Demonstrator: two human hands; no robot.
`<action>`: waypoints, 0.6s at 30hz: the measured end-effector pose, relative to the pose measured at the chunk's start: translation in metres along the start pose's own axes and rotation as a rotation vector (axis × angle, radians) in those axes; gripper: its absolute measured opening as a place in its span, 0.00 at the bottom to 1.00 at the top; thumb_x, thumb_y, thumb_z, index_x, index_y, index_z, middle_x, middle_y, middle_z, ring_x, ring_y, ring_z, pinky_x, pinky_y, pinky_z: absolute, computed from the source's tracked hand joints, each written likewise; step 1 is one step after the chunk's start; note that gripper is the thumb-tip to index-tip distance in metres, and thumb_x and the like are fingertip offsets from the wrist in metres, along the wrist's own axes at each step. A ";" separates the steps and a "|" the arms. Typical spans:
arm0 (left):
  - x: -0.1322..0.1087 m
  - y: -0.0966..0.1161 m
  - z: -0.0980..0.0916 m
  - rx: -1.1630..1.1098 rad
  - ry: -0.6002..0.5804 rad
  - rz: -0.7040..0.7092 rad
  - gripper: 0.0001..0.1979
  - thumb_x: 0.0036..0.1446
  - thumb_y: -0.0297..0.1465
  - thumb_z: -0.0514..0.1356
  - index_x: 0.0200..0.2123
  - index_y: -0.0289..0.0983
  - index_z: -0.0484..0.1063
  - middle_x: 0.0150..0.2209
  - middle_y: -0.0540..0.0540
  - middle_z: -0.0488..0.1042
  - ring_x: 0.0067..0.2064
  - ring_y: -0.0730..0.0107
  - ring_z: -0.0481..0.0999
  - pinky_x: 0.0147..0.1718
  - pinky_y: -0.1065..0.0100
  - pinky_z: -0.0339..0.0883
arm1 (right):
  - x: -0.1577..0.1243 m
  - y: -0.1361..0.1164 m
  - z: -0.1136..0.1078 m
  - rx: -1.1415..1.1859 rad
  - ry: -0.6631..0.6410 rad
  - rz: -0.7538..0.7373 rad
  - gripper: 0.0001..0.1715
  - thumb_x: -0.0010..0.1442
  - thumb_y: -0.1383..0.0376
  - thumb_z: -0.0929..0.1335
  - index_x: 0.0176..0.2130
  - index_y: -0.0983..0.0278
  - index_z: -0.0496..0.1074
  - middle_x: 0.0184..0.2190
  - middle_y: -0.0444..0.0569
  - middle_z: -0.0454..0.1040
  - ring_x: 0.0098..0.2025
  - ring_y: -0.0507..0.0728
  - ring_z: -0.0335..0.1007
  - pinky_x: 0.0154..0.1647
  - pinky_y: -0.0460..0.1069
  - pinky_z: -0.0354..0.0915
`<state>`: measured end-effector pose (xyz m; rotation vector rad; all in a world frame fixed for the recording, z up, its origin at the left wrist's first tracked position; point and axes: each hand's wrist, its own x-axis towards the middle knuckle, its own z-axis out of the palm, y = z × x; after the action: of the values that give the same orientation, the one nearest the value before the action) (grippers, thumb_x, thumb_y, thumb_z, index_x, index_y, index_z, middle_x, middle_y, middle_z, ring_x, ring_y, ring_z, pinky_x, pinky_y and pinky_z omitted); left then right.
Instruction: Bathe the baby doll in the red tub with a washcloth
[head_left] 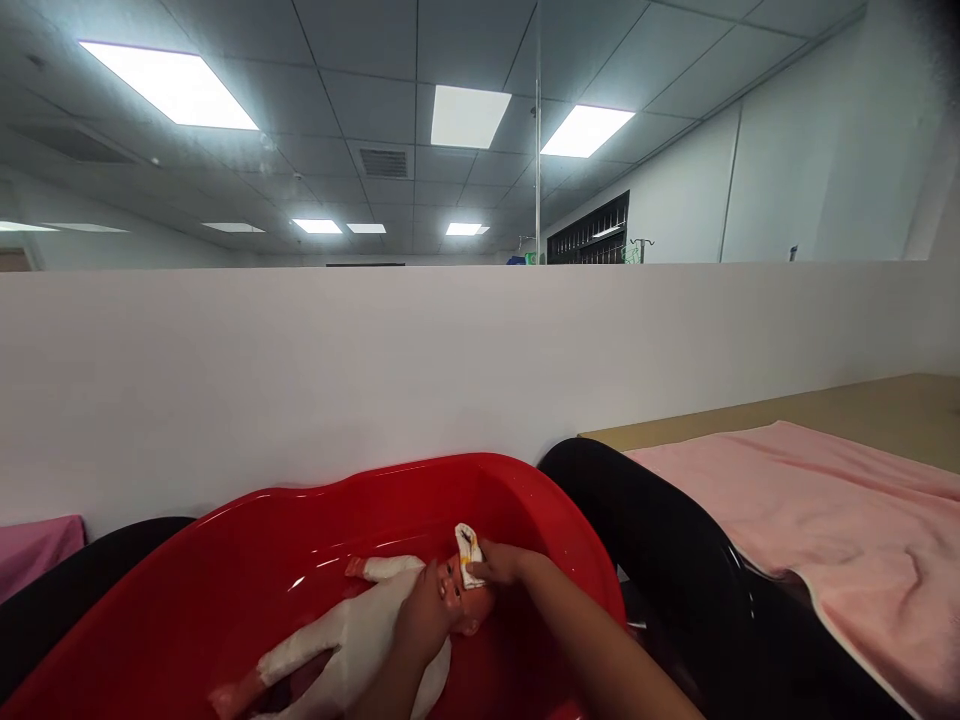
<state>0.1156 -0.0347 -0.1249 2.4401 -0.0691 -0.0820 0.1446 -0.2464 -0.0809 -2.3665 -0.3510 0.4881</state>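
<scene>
A baby doll in white clothing lies on its back inside a red tub, its head toward the right. My left hand is closed against the doll's chin and cheek; most of its fingertips are hidden. In my right hand a small folded white cloth with yellow marks is pinched between the fingers. The cloth rests on the doll's forehead, above its eyes. One doll arm reaches toward the far side of the tub, and its legs stretch to the lower left.
Glossy black rounded forms flank the tub on both sides. A pink towel covers a tan surface at right, and a darker pink cloth shows at far left. A low white wall with glass above stands behind the tub.
</scene>
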 end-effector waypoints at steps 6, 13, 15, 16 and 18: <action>0.003 -0.008 0.008 -0.023 0.040 0.091 0.15 0.67 0.26 0.58 0.56 0.37 0.70 0.54 0.42 0.80 0.55 0.61 0.80 0.50 0.67 0.66 | 0.014 -0.005 0.015 -0.299 0.009 -0.344 0.53 0.60 0.53 0.79 0.75 0.62 0.63 0.74 0.60 0.63 0.76 0.73 0.55 0.78 0.62 0.53; 0.001 -0.005 0.008 0.009 0.014 0.093 0.32 0.66 0.29 0.60 0.71 0.39 0.58 0.62 0.42 0.76 0.58 0.60 0.79 0.50 0.66 0.65 | 0.021 -0.006 0.015 -0.270 -0.021 -0.168 0.54 0.56 0.49 0.80 0.73 0.62 0.66 0.69 0.62 0.66 0.71 0.74 0.64 0.71 0.63 0.62; -0.001 -0.001 0.006 0.062 0.004 0.090 0.33 0.62 0.28 0.62 0.69 0.39 0.61 0.65 0.41 0.75 0.61 0.58 0.77 0.52 0.66 0.65 | 0.020 -0.005 0.013 -0.206 -0.017 -0.077 0.53 0.59 0.46 0.78 0.73 0.64 0.65 0.70 0.65 0.66 0.68 0.74 0.68 0.70 0.64 0.64; -0.002 0.000 0.005 0.078 0.006 0.091 0.30 0.62 0.28 0.62 0.67 0.38 0.63 0.65 0.40 0.74 0.61 0.57 0.77 0.53 0.65 0.65 | 0.019 -0.004 0.012 -0.161 -0.010 -0.041 0.52 0.60 0.45 0.77 0.73 0.65 0.64 0.70 0.66 0.66 0.67 0.73 0.70 0.69 0.64 0.66; -0.002 -0.001 0.005 0.074 0.010 0.092 0.25 0.64 0.30 0.61 0.64 0.37 0.65 0.64 0.38 0.75 0.62 0.55 0.77 0.55 0.64 0.65 | 0.017 -0.002 0.011 -0.043 0.003 0.023 0.48 0.65 0.42 0.74 0.71 0.66 0.66 0.65 0.66 0.72 0.62 0.71 0.75 0.65 0.63 0.70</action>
<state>0.1132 -0.0365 -0.1292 2.5071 -0.1832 -0.0258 0.1548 -0.2316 -0.0916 -2.4146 -0.3359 0.4931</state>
